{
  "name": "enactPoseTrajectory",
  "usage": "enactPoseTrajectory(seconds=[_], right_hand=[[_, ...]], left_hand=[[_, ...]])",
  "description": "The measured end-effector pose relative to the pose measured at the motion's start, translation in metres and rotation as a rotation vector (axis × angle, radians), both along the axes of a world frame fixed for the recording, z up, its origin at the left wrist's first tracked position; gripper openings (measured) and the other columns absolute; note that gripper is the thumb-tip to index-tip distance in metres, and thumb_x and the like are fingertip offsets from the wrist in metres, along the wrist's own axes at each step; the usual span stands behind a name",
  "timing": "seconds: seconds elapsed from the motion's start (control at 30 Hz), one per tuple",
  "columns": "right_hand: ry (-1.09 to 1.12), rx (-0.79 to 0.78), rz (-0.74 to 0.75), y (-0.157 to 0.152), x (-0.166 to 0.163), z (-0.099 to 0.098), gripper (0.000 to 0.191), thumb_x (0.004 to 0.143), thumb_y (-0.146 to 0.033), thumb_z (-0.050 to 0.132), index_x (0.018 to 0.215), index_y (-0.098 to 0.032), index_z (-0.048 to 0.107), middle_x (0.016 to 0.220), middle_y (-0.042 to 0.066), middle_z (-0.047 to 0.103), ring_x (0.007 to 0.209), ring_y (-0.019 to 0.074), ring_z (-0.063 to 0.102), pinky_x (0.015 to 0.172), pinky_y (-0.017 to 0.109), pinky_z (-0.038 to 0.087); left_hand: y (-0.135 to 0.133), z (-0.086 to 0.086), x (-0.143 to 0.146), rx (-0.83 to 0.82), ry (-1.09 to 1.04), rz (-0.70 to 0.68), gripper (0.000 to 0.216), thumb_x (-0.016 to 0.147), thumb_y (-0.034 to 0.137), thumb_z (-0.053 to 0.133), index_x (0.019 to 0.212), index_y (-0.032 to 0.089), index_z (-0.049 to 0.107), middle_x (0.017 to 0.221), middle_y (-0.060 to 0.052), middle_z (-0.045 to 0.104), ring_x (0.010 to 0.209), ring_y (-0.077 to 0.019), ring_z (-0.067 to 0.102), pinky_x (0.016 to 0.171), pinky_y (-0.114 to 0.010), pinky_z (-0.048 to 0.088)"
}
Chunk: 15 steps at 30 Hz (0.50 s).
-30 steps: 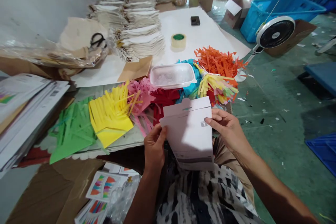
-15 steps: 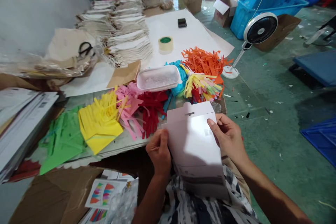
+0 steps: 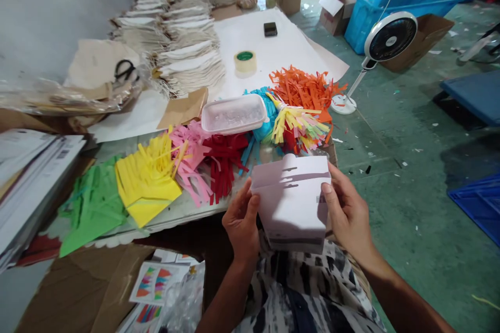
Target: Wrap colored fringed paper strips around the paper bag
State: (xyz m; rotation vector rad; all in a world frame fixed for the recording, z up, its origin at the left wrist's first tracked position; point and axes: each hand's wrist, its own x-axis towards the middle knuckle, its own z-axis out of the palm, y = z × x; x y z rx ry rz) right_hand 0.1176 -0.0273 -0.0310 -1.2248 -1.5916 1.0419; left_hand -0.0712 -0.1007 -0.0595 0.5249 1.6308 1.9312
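Above my lap I hold white cards (image 3: pixel 292 208) with hang-hole slots near their top edges. More than one layer shows, the upper edges stepped one behind another. My left hand (image 3: pixel 242 221) pinches their left edge between thumb and fingers. On the right edge, my right hand (image 3: pixel 347 210) has its thumb on the front and its fingers behind. Just beyond the cards lie a multicoloured paper tassel (image 3: pixel 299 125) and dark red tassel strips (image 3: pixel 226 161). A clear plastic tub (image 3: pixel 233 114) rests on the tassels.
Pink (image 3: pixel 191 151), yellow (image 3: pixel 146 174), green (image 3: pixel 94 205) and orange tassel paper (image 3: pixel 304 91) line the table's near side. Tape (image 3: pixel 245 62) and a dark small box (image 3: pixel 270 29) sit farther back. A fan (image 3: pixel 390 39) stands right; printed cards (image 3: pixel 156 283) lie lower left.
The white cards have tipped so they look shorter, and their stepped top edges now show several slots. My right hand has moved slightly right and down, with its thumb lower on the edge.
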Motion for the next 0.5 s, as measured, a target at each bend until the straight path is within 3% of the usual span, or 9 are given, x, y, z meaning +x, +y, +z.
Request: enactPoseTrajectory(seconds=[0.07,0.13,0.3,0.5], right_hand=[[0.130,-0.013,-0.068,-0.0024,-0.0020,0.0001,0.044,0.102,-0.041,0.065,0.143,-0.031,0.055,0.095,0.000,0.071,0.082,0.0156,0.066,0.072,0.027,0.052],[0.215,0.020,-0.136,-0.0043,-0.0044,0.0003,0.033,0.098,-0.038,0.071,0.128,-0.029,0.061,0.093,0.000,0.070,0.080,0.0146,0.065,0.071,0.026,0.053],[0.274,0.090,-0.251,-0.0050,-0.0070,-0.0007,0.018,0.090,-0.034,0.081,0.102,-0.025,0.072,0.092,0.001,0.070,0.082,0.0138,0.064,0.076,0.027,0.052],[0.504,-0.128,-0.243,0.0028,-0.0031,-0.0019,0.018,0.081,-0.031,0.089,0.093,-0.026,0.077,0.090,0.000,0.073,0.084,0.0136,0.066,0.084,0.029,0.053]], left_hand=[[0.0016,0.0007,0.0009,0.054,-0.078,-0.001,0.030,0.082,0.037,0.089,0.108,0.025,0.077,0.095,0.001,0.077,0.086,-0.0115,0.071,0.080,-0.020,0.054],[0.0021,0.0016,0.0017,0.088,-0.077,0.011,0.026,0.081,0.033,0.090,0.100,0.024,0.075,0.091,0.003,0.076,0.083,-0.0089,0.070,0.078,-0.017,0.054],[0.0005,0.0042,0.0060,0.125,-0.064,0.040,0.021,0.081,0.031,0.090,0.091,0.021,0.075,0.093,0.000,0.078,0.085,-0.0110,0.073,0.080,-0.019,0.056],[0.0012,0.0019,0.0089,0.140,-0.143,0.000,0.021,0.080,0.035,0.091,0.080,0.020,0.075,0.099,-0.003,0.080,0.095,-0.0155,0.075,0.086,-0.024,0.057]])
